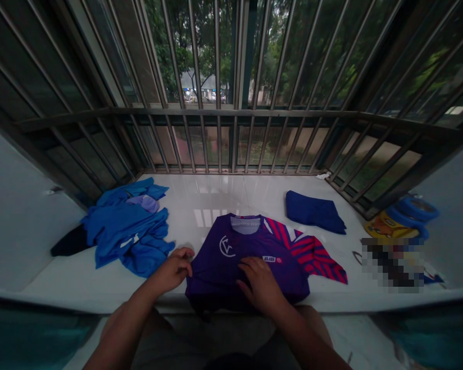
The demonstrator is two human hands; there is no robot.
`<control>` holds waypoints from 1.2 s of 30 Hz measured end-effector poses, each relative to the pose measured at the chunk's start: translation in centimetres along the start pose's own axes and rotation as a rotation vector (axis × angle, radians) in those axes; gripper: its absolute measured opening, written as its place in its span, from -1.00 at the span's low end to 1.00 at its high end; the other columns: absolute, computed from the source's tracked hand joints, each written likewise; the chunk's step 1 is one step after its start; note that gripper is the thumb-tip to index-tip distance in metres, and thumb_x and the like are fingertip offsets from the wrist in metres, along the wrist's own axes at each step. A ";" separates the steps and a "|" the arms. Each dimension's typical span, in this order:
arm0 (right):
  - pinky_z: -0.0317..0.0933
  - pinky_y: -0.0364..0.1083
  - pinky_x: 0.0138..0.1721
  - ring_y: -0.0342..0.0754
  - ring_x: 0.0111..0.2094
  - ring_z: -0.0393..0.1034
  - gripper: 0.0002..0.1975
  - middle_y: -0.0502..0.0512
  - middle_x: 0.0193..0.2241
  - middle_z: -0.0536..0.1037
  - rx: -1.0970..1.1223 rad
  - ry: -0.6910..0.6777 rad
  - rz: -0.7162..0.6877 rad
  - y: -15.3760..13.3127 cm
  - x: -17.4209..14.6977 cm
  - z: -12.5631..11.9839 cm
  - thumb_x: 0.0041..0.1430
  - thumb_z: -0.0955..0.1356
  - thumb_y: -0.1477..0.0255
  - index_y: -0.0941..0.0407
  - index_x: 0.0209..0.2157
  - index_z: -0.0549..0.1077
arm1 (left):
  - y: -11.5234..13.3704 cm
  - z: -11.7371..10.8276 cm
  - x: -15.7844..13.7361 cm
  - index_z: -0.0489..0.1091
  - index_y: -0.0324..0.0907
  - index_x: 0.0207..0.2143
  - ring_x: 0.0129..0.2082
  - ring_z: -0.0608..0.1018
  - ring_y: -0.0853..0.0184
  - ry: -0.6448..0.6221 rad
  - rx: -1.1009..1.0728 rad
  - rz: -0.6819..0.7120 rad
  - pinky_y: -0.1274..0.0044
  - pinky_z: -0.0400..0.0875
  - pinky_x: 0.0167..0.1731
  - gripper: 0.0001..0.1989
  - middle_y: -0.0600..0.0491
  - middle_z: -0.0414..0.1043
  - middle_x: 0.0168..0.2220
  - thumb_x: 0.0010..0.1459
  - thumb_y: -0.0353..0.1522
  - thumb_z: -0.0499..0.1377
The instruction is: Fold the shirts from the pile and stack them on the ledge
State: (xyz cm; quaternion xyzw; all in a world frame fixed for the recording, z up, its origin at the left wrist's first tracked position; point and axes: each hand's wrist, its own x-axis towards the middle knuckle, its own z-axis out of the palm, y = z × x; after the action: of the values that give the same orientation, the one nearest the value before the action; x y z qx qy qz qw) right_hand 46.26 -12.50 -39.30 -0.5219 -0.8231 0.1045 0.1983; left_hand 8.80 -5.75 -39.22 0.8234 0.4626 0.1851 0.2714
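Observation:
A purple jersey point(224, 272) lies front up before me, its collar toward the window and its lower part at the ledge's front edge. Its red-and-navy striped sleeve point(324, 259) spreads to the right; no sleeve shows on the left side. My left hand point(177, 270) has its fingers curled at the jersey's left edge, pinching the fabric there. Flat on the chest, below the small white logo, rests my right hand point(260, 282) with thumb and fingers apart.
Crumpled blue clothes point(127, 231) are heaped at the left, with a dark garment point(71, 240) beside them. A folded navy garment point(312, 210) sits at the back right of the white ledge point(216, 195). Blue and yellow items point(395, 221) stand far right. Metal window bars point(235, 113) rise behind.

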 end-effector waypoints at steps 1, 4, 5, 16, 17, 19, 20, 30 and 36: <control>0.22 0.33 0.39 0.30 0.35 0.34 -0.48 0.29 0.31 0.51 0.015 -0.010 0.008 -1.1 0.5 0.4 0.35 0.50 0.25 0.05 0.27 0.49 | 0.2 0.0 -0.2 0.67 -0.04 -0.40 0.25 0.51 0.11 0.007 0.007 0.010 0.26 0.39 0.31 -0.64 -0.01 0.47 0.20 0.04 -0.61 0.16; 0.25 0.33 0.34 0.34 0.35 0.32 -0.45 0.31 0.32 0.48 0.044 -0.026 0.027 -4.0 2.0 1.8 0.23 0.59 0.19 0.05 0.18 0.54 | 0.6 0.2 -1.1 0.64 -0.03 -0.27 0.29 0.51 0.09 0.055 0.024 0.027 0.24 0.40 0.32 -0.77 -0.04 0.48 0.23 0.15 -0.52 0.24; 0.27 0.30 0.33 0.30 0.32 0.34 -0.57 0.27 0.29 0.51 0.056 -0.026 0.019 -4.6 2.5 2.3 0.26 0.57 0.25 0.03 0.10 0.57 | 0.7 0.3 -1.4 0.62 -0.03 -0.22 0.30 0.51 0.07 0.079 0.027 0.023 0.23 0.41 0.32 -0.83 -0.05 0.48 0.24 0.18 -0.46 0.29; 0.05 0.17 0.47 0.08 0.26 0.41 -0.61 0.10 0.14 0.64 0.211 -0.238 -0.405 -1.9 2.4 0.6 0.21 0.40 0.57 0.02 0.05 0.54 | 0.6 2.2 -3.6 0.43 -0.05 0.13 0.32 0.53 0.08 0.283 -0.041 -0.081 0.16 0.41 0.35 -0.48 -0.11 0.51 0.27 0.10 -0.50 0.26; 0.05 0.18 0.47 0.08 0.25 0.41 -0.57 0.12 0.14 0.63 0.232 -0.219 -0.374 -1.8 2.4 0.2 0.16 0.40 0.57 0.03 0.07 0.53 | 0.6 2.2 -3.6 0.43 -0.06 0.15 0.33 0.53 0.09 0.279 -0.050 -0.088 0.16 0.40 0.37 -0.45 -0.11 0.50 0.29 0.09 -0.52 0.22; 0.05 0.21 0.48 0.10 0.29 0.38 -0.52 0.17 0.18 0.61 0.247 -0.155 -0.292 -1.7 2.5 0.0 0.16 0.37 0.56 0.06 0.13 0.51 | 0.6 2.2 -3.8 0.45 -0.06 0.14 0.36 0.51 0.10 0.253 -0.062 -0.097 0.17 0.39 0.39 -0.44 -0.11 0.47 0.33 0.07 -0.55 0.17; 0.02 0.23 0.50 0.11 0.32 0.36 -0.51 0.19 0.22 0.59 0.238 -0.132 -0.253 -1.7 2.7 0.1 0.20 0.35 0.56 0.06 0.17 0.49 | 0.5 2.1 -3.9 0.47 -0.06 0.13 0.37 0.50 0.11 0.240 -0.067 -0.101 0.17 0.38 0.39 -0.44 -0.11 0.45 0.35 0.07 -0.55 0.15; -0.04 0.31 0.54 0.12 0.46 0.24 -0.51 0.14 0.39 0.46 0.114 -0.148 -0.180 -1.5 3.3 1.2 0.34 0.35 0.50 0.02 0.27 0.49 | -0.1 1.4 -7.6 0.51 -0.05 0.01 0.12 0.63 -0.03 0.498 0.175 -0.327 0.12 0.51 0.22 -0.72 -0.14 0.63 0.06 0.29 -0.32 0.14; 0.00 0.33 0.53 0.14 0.46 0.25 -0.51 0.18 0.39 0.46 0.108 -0.157 -0.216 -0.3 3.7 0.7 0.33 0.36 0.51 0.03 0.26 0.50 | 6.1 6.2 -8.4 0.36 -0.01 -0.20 -0.21 0.64 0.01 0.491 0.212 -0.503 0.26 0.54 -0.19 -0.64 -0.04 0.57 -0.26 0.30 0.05 0.26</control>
State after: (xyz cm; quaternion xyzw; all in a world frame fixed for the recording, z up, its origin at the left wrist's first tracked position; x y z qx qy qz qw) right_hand 44.34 -9.25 -39.05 -0.4088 -0.8807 0.1674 0.1710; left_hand 12.06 -17.30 -40.71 0.6384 0.7187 0.2557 0.1026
